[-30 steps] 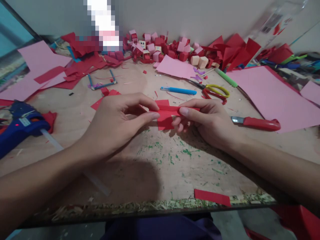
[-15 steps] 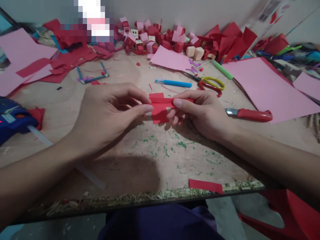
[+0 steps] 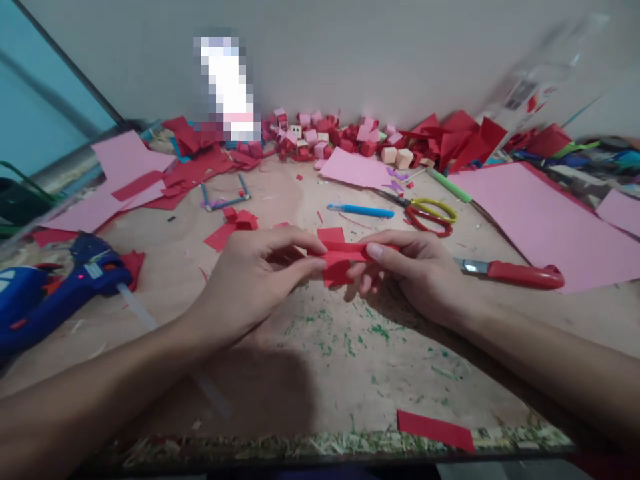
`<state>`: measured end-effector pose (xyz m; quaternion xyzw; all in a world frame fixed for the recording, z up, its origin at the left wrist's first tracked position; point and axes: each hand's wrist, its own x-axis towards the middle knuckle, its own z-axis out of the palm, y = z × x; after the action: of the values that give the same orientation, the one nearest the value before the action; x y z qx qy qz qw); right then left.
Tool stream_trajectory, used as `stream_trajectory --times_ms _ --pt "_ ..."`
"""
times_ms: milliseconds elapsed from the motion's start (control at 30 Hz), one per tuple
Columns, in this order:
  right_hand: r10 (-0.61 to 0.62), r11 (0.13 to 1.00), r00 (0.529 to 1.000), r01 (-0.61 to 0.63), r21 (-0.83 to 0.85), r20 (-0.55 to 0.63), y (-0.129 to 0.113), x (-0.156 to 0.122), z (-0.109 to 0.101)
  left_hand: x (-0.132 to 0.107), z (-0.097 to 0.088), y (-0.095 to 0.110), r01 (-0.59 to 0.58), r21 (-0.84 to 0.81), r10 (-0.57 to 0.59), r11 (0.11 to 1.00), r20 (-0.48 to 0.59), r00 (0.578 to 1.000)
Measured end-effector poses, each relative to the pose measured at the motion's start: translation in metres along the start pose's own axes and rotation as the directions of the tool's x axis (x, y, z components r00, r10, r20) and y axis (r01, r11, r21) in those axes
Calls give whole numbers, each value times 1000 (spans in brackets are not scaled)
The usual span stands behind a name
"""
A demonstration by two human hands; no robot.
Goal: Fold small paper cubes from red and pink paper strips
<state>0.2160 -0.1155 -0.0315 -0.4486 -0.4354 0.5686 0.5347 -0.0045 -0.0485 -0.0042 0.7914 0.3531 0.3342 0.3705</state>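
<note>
A small cross-shaped piece of red paper (image 3: 338, 272) is held up between my two hands, a folded strip running across its middle. My left hand (image 3: 273, 267) pinches the strip's left end between thumb and fingertips. On the other end, my right hand (image 3: 413, 263) grips the strip with its thumb on top and fingers curled beneath. Part of the paper is hidden by my fingers. Beyond the hands lie a blue pen (image 3: 361, 211) and scissors (image 3: 427, 215) with yellow and red handles. A red-handled knife (image 3: 523, 273) rests right of my right hand.
At the left sits a blue glue gun (image 3: 95, 277) with a glue stick. Pink paper sheets (image 3: 545, 220) lie at the right. Small red and pink cubes (image 3: 345, 137) are heaped along the wall. A red paper strip (image 3: 435, 430) lies near the front edge.
The camera view has tilted up and shifted left, so more wall and the whole glue gun show. Both hands keep their grip on the red paper, with little visible change.
</note>
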Motion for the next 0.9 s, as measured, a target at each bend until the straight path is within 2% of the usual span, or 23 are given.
stream_trajectory --times_ms 167,300,500,633,733,900 --pt "-82 997 995 81 -20 -53 0 -1 2 0 0 1 33 -75 -38 997 -63 997" --pt "-93 995 985 85 -61 -146 -1 -1 4 2 -1 0 122 -222 -147 967 -98 984" --pt "-81 991 986 64 -118 -143 -3 -1 9 7 0 -3 322 -492 -343 809 50 938" --pt "-68 995 990 58 -83 -125 -4 -3 10 6 2 -5 412 -531 -383 741 170 908" --pt "-58 998 990 53 -37 -130 -4 -3 11 4 4 -5 428 -511 -397 746 174 901" --pt "-63 997 994 59 -48 -85 -5 -2 11 3 3 1 317 -436 -311 842 87 946"
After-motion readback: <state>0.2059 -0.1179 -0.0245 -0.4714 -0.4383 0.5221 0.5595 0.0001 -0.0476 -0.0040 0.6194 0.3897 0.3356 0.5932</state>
